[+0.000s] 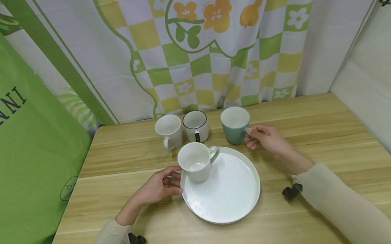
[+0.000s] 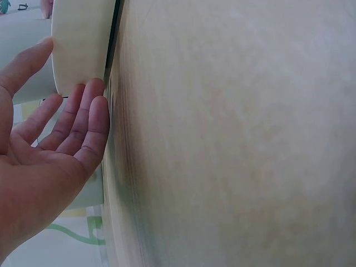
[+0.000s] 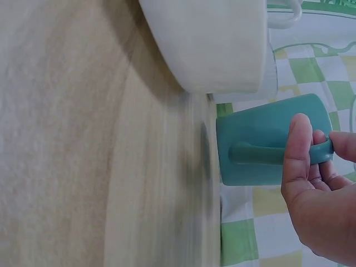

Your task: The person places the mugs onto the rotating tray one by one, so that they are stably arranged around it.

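Observation:
A teal mug (image 1: 235, 127) with a pale inside stands upright behind the round white tray (image 1: 230, 199). My right hand (image 1: 265, 140) pinches its handle (image 3: 267, 154) between thumb and fingers. On the tray's left rear part sits a white mug (image 1: 196, 166), handle pointing right. My left hand (image 1: 159, 186) is at the tray's left side, its fingertips (image 2: 95, 86) against the outer wall in the left wrist view. Those fingers are only slightly bent, with the thumb beside the white mug.
Behind the tray stand another white mug (image 1: 169, 131) and a white mug with a black rim (image 1: 196, 126), side by side. All rest on a wooden table (image 1: 119, 155). A patterned curtain (image 1: 210, 63) hangs along its back edge, and a green cloth (image 1: 20, 159) at left.

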`<state>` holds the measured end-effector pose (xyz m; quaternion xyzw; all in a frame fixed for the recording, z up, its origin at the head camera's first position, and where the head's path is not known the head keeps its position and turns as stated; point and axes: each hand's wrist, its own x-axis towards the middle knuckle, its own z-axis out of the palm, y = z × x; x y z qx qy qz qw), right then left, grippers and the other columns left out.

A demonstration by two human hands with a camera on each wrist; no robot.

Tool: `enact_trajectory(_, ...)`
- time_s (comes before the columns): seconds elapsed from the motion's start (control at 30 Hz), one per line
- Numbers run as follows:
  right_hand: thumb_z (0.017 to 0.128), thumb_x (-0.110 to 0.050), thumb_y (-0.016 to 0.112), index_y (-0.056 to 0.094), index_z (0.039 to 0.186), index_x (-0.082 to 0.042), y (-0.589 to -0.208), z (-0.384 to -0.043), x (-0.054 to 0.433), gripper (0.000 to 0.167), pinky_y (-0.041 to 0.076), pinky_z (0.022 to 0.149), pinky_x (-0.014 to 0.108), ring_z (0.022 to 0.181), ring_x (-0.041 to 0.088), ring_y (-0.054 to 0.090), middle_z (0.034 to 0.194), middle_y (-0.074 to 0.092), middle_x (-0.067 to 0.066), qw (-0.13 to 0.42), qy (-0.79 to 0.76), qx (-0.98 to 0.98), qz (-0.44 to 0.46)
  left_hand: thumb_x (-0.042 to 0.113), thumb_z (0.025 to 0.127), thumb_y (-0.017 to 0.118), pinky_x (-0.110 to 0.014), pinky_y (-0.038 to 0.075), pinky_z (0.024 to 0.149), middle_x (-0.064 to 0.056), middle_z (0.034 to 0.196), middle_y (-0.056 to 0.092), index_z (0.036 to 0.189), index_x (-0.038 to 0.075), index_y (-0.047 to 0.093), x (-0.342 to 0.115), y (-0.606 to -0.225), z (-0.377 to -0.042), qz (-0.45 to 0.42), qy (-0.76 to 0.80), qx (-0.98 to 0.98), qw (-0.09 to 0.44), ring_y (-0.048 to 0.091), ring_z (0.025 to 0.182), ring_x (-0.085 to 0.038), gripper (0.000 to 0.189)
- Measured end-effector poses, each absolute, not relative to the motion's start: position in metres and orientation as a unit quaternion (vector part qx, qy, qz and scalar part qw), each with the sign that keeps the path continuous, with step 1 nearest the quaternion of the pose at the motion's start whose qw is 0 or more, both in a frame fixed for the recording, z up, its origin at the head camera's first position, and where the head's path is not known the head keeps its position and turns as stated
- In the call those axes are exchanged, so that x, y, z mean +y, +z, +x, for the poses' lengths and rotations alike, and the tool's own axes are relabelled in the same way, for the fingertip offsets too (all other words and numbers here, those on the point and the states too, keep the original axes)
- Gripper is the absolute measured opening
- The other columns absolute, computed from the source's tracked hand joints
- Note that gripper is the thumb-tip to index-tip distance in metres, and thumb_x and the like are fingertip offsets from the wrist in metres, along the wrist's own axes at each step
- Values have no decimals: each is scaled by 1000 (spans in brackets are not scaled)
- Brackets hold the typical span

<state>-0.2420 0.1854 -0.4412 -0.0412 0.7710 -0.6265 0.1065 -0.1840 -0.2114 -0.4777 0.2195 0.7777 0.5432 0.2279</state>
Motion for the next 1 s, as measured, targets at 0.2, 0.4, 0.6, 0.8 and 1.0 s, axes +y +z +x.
enact_trajectory(0.2,106,-23,49,54,116,16,-436,-235,187,41,59,72,23,75,7,66,93,63,0,108,-625,772,-47,4,86,77,-26,58,88,-28,126,60,144,0,45,-212,-478,-184,224,542,778,226,66,110,-38,67)
enact_trajectory(0.4,106,-24,49,55,114,14,-428,-228,189,39,59,74,24,77,8,66,96,63,3,115,-622,773,-53,4,86,77,-26,58,88,-29,126,60,144,-1,44,-212,-479,-185,227,543,777,224,66,110,-39,67)
enact_trajectory(0.6,107,-23,48,55,115,14,-419,-218,191,38,59,75,24,79,8,67,99,64,7,110,-611,781,-69,4,86,77,-26,58,88,-29,126,60,144,0,45,-212,-479,-185,224,545,776,226,65,110,-40,67)
enact_trajectory(0.8,107,-24,48,56,114,14,-414,-207,195,40,60,76,25,81,11,68,102,64,12,110,-600,786,-103,4,86,77,-25,58,88,-29,125,60,144,0,45,-211,-479,-185,225,545,775,225,65,110,-40,66)
enact_trajectory(1.0,107,-27,49,56,113,13,-409,-196,197,40,60,76,27,82,12,68,102,63,11,117,-596,786,-119,4,86,77,-26,58,88,-29,125,60,144,0,45,-211,-479,-185,228,543,776,224,65,110,-40,66)
